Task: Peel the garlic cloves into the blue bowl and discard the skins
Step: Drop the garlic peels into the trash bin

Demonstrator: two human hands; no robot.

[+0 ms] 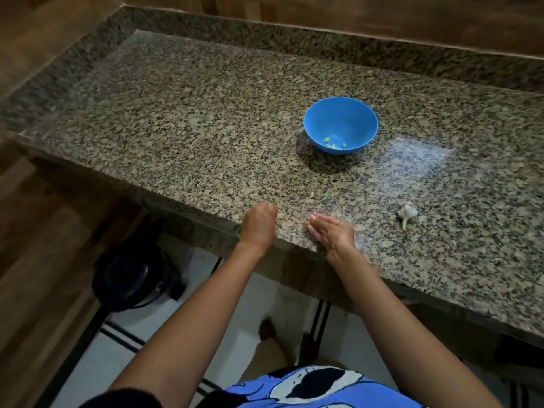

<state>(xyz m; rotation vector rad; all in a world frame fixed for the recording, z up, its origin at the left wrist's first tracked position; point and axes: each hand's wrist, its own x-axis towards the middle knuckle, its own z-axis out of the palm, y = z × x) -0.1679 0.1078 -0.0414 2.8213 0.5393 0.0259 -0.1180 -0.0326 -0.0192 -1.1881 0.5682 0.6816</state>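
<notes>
Progress, as judged: late stage. A few peeled garlic cloves [334, 144] inside the blue bowl [312, 119]. Still to do: discarding skins.
Garlic husk [407, 214] on the granite counter [176, 128], nearer than the bowl and to its right, untouched.
Small scrap [311, 195] just nearer than the bowl.
Left hand [259, 223], nearer-left of the bowl: curled in a fist, contents not visible.
Right hand [331, 231], nearer than the bowl: flat, fingers straight, holding nothing.

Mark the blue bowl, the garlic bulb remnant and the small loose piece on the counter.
blue bowl [341, 113]: head view, bare far inner wall.
garlic bulb remnant [407, 212]: head view, its white papery body.
small loose piece [311, 195]: head view, its middle.
</notes>
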